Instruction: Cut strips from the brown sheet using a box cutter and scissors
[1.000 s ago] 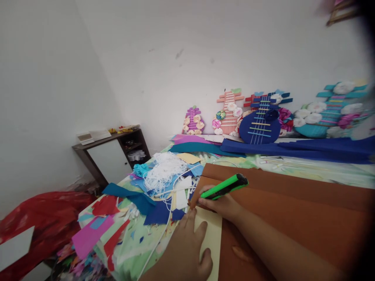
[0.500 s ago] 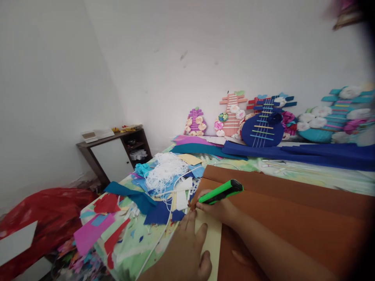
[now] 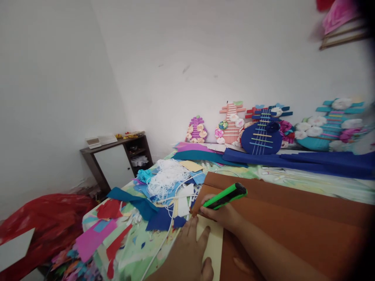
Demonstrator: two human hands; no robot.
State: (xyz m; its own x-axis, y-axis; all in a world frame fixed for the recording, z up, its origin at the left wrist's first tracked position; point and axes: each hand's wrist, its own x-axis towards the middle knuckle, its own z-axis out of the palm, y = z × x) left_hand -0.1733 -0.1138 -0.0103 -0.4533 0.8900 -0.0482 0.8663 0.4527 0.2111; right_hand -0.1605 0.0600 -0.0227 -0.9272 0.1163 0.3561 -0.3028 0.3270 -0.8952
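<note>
Pale green cloth (image 3: 137, 255) underlies the work. The right hand (image 3: 222, 216) pinches a green-and-black tool (image 3: 225, 196), its lower end hidden, at the far end of a cream strip (image 3: 216, 246). On that strip lies the left hand (image 3: 187, 251), thumb and forefinger apart, beside a brown sheet (image 3: 293, 218). Farther out are tangled white string (image 3: 168, 177) and instrument-shaped ornaments (image 3: 259, 138) against the wall (image 3: 164, 58).
</note>
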